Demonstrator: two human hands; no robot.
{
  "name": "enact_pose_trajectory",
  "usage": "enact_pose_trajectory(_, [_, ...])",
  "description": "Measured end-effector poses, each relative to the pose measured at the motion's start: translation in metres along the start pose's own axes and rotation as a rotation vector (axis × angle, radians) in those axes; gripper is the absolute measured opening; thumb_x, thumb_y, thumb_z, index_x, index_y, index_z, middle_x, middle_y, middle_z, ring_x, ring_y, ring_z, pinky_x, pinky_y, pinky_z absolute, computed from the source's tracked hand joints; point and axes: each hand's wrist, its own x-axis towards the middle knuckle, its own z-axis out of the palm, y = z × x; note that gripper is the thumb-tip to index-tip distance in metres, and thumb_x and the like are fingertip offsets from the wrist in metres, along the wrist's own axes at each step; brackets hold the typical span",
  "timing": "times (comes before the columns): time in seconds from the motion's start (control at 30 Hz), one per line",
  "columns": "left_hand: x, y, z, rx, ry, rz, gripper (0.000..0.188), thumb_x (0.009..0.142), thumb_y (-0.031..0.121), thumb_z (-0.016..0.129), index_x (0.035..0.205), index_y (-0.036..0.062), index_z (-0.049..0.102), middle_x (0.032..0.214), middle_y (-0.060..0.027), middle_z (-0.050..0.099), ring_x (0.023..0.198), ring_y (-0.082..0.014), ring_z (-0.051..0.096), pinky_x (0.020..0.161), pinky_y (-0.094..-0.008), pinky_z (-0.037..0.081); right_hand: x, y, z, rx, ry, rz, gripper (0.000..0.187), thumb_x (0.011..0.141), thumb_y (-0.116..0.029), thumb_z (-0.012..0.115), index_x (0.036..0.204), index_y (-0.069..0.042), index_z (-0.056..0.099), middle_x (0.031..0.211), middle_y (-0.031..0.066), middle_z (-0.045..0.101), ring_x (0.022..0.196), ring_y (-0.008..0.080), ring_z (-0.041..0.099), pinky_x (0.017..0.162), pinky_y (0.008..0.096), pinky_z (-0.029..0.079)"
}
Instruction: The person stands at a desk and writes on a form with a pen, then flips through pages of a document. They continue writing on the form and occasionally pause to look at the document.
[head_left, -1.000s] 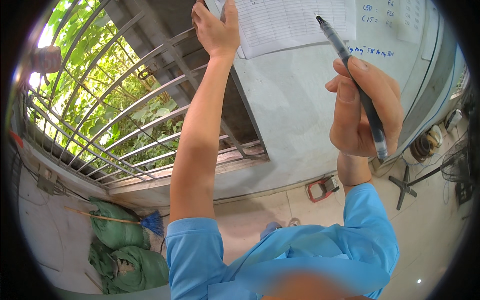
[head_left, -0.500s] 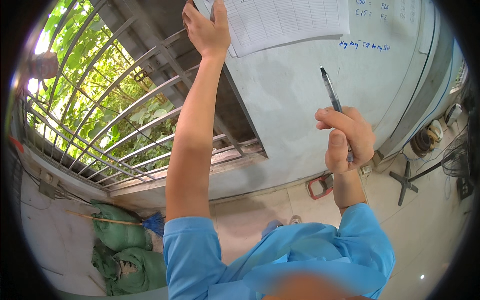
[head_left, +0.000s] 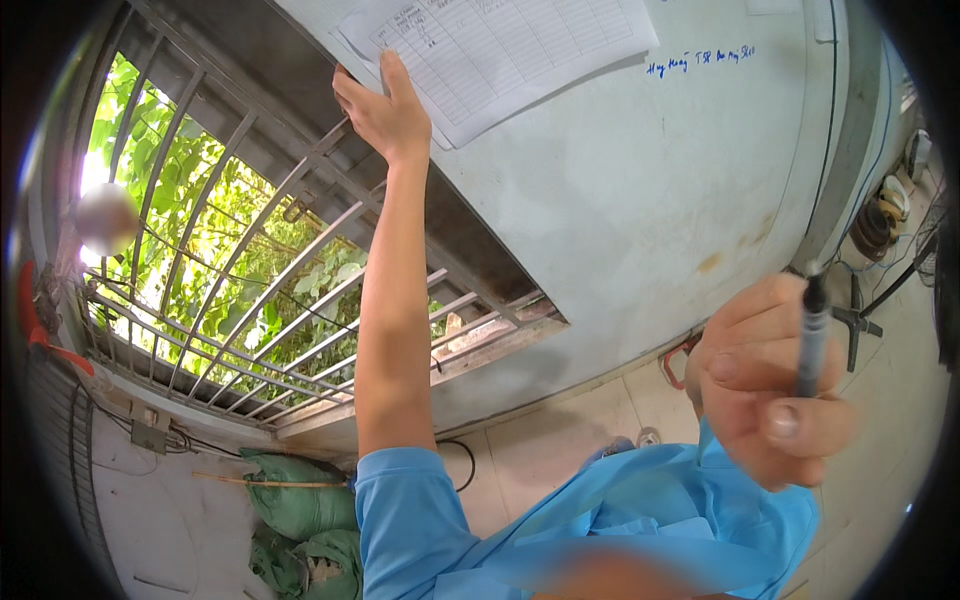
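Note:
My left hand (head_left: 388,115) reaches up to the left edge of some white sheets of paper (head_left: 500,65) printed with a table. Its thumb lies on the front of the sheets; the other fingers curl round the edge by the window, partly hidden. The sheets rest against a pale grey panel (head_left: 600,180). My right hand (head_left: 770,375), at the lower right and close to the camera, is closed round a pen (head_left: 812,345). The pen has a black grip and a greyish barrel, and its tip points up, away from the sheets.
A barred window (head_left: 240,270) with leaves behind it opens on the left. Green sacks (head_left: 300,500) lie on the floor below it, with a wooden stick (head_left: 265,482) across one. A fan stand (head_left: 855,320) and coils of material (head_left: 878,225) are at the right. Blue handwriting (head_left: 700,62) marks the panel.
My right hand with the pen has moved right, down and closer to the camera. My left hand stays at the sheets' edge. The view has shifted and turned, showing more of the printed table's left side.

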Motion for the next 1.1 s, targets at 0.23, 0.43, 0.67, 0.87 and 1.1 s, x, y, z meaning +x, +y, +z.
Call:
enact_pose_trajectory(0.23, [-0.001, -0.001, -0.002, -0.019, -0.052, -0.016, 0.079, 0.106, 0.050, 0.060, 0.152, -0.0102, 0.038, 0.148, -0.0304, 0.050, 0.137, -0.0458, 0.050, 0.112, -0.0546, 0.043, -0.061, 0.061, 0.007, -0.277, -0.085, 0.388, 0.017, 0.101, -0.007, 0.064, 0.101, -0.002, 0.080, 0.066, 0.0070, 0.061, 0.053, 0.0184, 0.051, 0.049, 0.0337, 0.035])
enact_pose_trajectory(0.43, [-0.004, -0.005, 0.001, -0.176, 0.001, 0.018, 0.076, 0.108, 0.047, 0.057, 0.154, -0.0083, 0.034, 0.148, -0.0290, 0.050, 0.138, -0.0438, 0.049, 0.117, -0.0542, 0.036, -0.193, 0.044, -0.042, -0.624, -0.545, 1.176, 0.030, 0.107, -0.027, 0.065, 0.094, -0.001, 0.072, 0.071, 0.0159, 0.066, 0.060, 0.0335, 0.061, 0.058, 0.0439, 0.044])
enact_pose_trajectory(0.67, [-0.002, -0.011, 0.004, -0.227, 0.018, 0.079, 0.069, 0.108, 0.042, 0.057, 0.151, -0.0084, 0.036, 0.145, -0.0304, 0.049, 0.136, -0.0449, 0.048, 0.116, -0.0542, 0.037, -0.391, -0.033, -0.134, -0.937, -1.240, 1.745, 0.038, 0.098, -0.038, 0.067, 0.097, -0.002, 0.077, 0.102, 0.0257, 0.078, 0.100, 0.0455, 0.075, 0.088, 0.0555, 0.060])
enact_pose_trajectory(0.87, [-0.005, -0.006, 0.005, -0.157, 0.028, 0.014, 0.069, 0.107, 0.043, 0.060, 0.150, -0.0070, 0.039, 0.149, -0.0271, 0.050, 0.137, -0.0427, 0.049, 0.117, -0.0525, 0.036, -0.444, -0.089, -0.165, -0.639, -0.875, 2.289, 0.044, 0.097, -0.041, 0.065, 0.106, -0.002, 0.081, 0.107, 0.0261, 0.078, 0.104, 0.0453, 0.075, 0.094, 0.0560, 0.059])
enact_pose_trajectory(1.1, [-0.002, -0.009, 0.007, -0.147, 0.062, 0.048, 0.069, 0.105, 0.041, 0.062, 0.149, -0.0077, 0.041, 0.147, -0.0274, 0.051, 0.139, -0.0433, 0.048, 0.118, -0.0527, 0.035, -0.475, -0.097, -0.160, -0.640, -0.850, 2.083, 0.037, 0.098, -0.034, 0.068, 0.108, 0.000, 0.080, 0.095, 0.0188, 0.081, 0.069, 0.0262, 0.079, 0.067, 0.0404, 0.063])
